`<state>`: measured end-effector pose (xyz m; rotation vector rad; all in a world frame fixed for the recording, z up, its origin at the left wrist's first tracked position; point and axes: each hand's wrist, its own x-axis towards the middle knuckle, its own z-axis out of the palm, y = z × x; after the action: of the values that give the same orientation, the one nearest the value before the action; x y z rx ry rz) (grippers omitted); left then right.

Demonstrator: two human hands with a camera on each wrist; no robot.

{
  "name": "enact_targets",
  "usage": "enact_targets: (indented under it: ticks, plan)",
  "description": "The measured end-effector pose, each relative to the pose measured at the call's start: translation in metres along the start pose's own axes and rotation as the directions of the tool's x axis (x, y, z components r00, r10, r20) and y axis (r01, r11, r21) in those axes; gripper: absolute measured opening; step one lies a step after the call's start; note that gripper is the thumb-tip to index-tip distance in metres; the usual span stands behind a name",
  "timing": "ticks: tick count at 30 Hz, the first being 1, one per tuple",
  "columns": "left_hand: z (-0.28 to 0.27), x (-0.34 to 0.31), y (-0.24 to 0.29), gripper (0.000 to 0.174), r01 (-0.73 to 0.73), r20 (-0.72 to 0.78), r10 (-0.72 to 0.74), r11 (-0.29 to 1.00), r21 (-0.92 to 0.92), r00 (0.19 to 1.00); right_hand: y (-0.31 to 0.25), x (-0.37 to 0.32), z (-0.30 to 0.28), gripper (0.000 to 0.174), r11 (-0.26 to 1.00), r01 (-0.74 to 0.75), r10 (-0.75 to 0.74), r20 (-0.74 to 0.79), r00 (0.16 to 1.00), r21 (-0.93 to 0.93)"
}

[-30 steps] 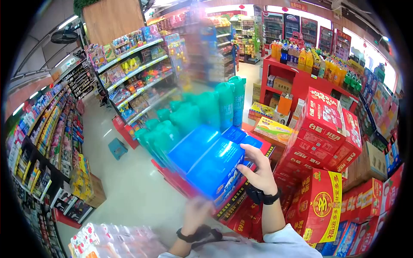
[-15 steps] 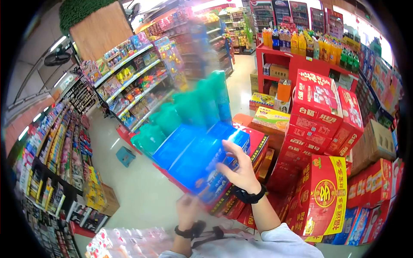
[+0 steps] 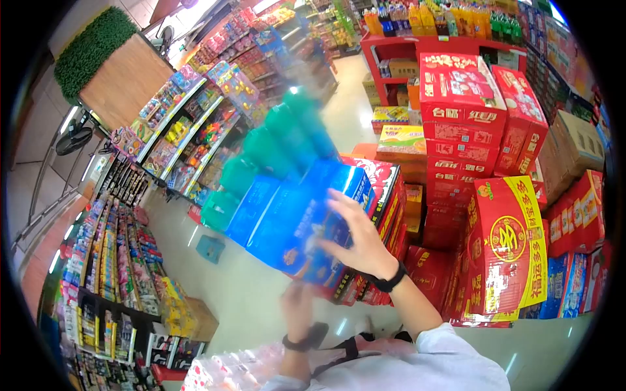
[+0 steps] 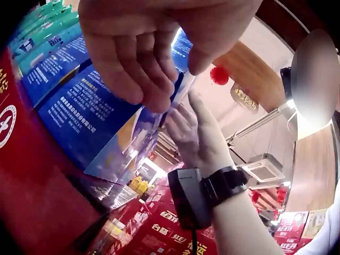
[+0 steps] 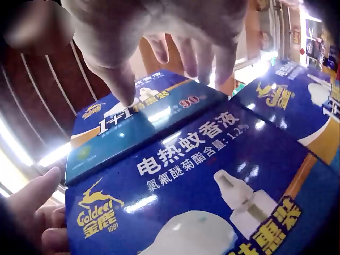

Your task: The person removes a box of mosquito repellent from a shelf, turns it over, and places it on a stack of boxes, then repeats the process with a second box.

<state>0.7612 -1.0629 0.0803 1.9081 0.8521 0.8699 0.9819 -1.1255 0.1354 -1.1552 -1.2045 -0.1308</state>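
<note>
Blue boxes of electric mosquito-repellent liquid stand side by side on a red stack, with green containers behind them. At their right side, my right hand holds one box. The right wrist view shows its thumb on the front face of that blue box and its fingers over the far edge. My left hand, blurred in the head view, is just below the near left corner of the boxes. In the left wrist view, my left hand has loosely bent fingers in front of a blue box face.
Stacked red cartons rise on the right, with a red and yellow carton nearer. A shelf of toys stands at the back left. A small teal stool is on the floor, and plastic-wrapped packs are close by my body.
The head view has tilted and swung, so the surroundings have shifted. My left hand has come up nearer the boxes' lower corner. My right hand stays at their right side.
</note>
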Motion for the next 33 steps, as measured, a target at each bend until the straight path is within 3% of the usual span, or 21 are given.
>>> enact_targets:
  ticks: [3, 5, 9, 11, 13, 15, 16, 17, 18, 19, 20, 21, 22, 23, 27, 30, 33]
  plan:
    - [-0.006, 0.0, 0.003, 0.032, 0.094, 0.09, -0.083, 0.986, -0.135, 0.992, -0.033, -0.012, -0.011, 0.054, 0.983, 0.008, -0.039, -0.168, 0.985, -0.181]
    - [-0.016, 0.002, -0.012, 0.035, 0.081, 0.119, -0.061, 0.982, -0.172, 0.991, -0.055, -0.029, -0.009, 0.04, 0.978, 0.032, -0.068, -0.172, 0.983, -0.208]
    - [-0.06, 0.008, -0.032, 0.032, 0.125, 0.122, -0.096, 0.957, -0.261, 0.988, -0.101, -0.069, 0.046, 0.022, 0.997, 0.06, -0.059, 0.008, 0.998, -0.043]
    - [-0.092, 0.006, -0.059, 0.027, 0.164, 0.112, -0.138, 0.945, -0.284, 0.984, -0.111, -0.086, 0.096, 0.014, 0.996, -0.034, 0.015, 0.213, 0.977, 0.082]
    - [-0.128, 0.001, -0.079, 0.028, 0.247, 0.09, -0.231, 0.874, -0.419, 0.969, -0.118, -0.092, 0.153, 0.004, 0.994, -0.074, 0.043, 0.332, 0.942, 0.081]
    - [-0.151, -0.007, -0.145, 0.029, 0.152, -0.023, -0.188, 0.855, -0.495, 0.982, -0.114, -0.1, 0.202, 0.006, 0.997, -0.059, 0.031, 0.445, 0.895, 0.048]
    - [-0.163, -0.01, -0.167, 0.028, 0.238, -0.059, -0.317, 0.812, -0.533, 0.947, -0.128, -0.089, 0.222, 0.007, 0.994, -0.093, 0.055, 0.446, 0.893, 0.063]
    - [-0.16, -0.015, -0.234, 0.022, 0.14, -0.136, -0.21, 0.904, -0.404, 0.968, -0.146, -0.083, 0.241, 0.008, 0.987, -0.142, 0.094, 0.452, 0.887, 0.074]
    - [-0.187, -0.017, -0.211, 0.025, 0.126, -0.086, -0.168, 0.924, -0.361, 0.982, -0.15, -0.079, 0.263, 0.007, 0.988, -0.129, 0.078, 0.447, 0.891, 0.086]
    - [-0.209, -0.024, -0.209, 0.028, 0.191, -0.106, -0.253, 0.895, -0.402, 0.962, -0.151, -0.079, 0.283, 0.006, 0.986, -0.131, 0.071, 0.442, 0.894, 0.105]
    - [-0.227, -0.028, -0.212, 0.031, 0.26, -0.12, -0.341, 0.862, -0.435, 0.932, -0.137, -0.087, 0.3, 0.011, 0.976, -0.217, 0.176, 0.531, 0.829, 0.015]
    - [-0.241, -0.028, -0.215, 0.03, 0.237, -0.186, -0.351, 0.86, -0.453, 0.918, -0.125, -0.095, 0.319, 0.017, 0.952, -0.297, 0.283, 0.599, 0.749, -0.079]
    - [-0.257, -0.034, -0.219, 0.031, 0.228, -0.245, -0.368, 0.86, -0.457, 0.897, -0.138, -0.087, 0.344, 0.008, 0.968, -0.247, 0.234, 0.516, 0.824, -0.045]
    - [-0.276, -0.043, -0.219, 0.032, 0.23, -0.298, -0.388, 0.862, -0.452, 0.872, -0.136, -0.088, 0.361, 0.009, 0.942, -0.326, 0.313, 0.577, 0.755, -0.085]
    - [-0.348, -0.057, -0.208, 0.033, 0.368, -0.251, -0.556, 0.764, -0.53, 0.793, -0.103, -0.093, 0.429, 0.013, 0.993, -0.12, 0.087, 0.687, 0.722, 0.001]
    - [-0.368, -0.066, -0.244, 0.035, 0.43, -0.236, -0.436, 0.899, -0.081, 0.868, -0.082, -0.097, 0.475, 0.009, 0.996, -0.03, -0.034, 0.694, 0.72, 0.08]
    - [-0.379, -0.048, -0.263, 0.027, 0.261, -0.352, -0.607, 0.695, -0.67, 0.712, -0.073, -0.092, 0.511, 0.01, 0.97, -0.179, -0.001, 0.74, 0.673, 0.164]
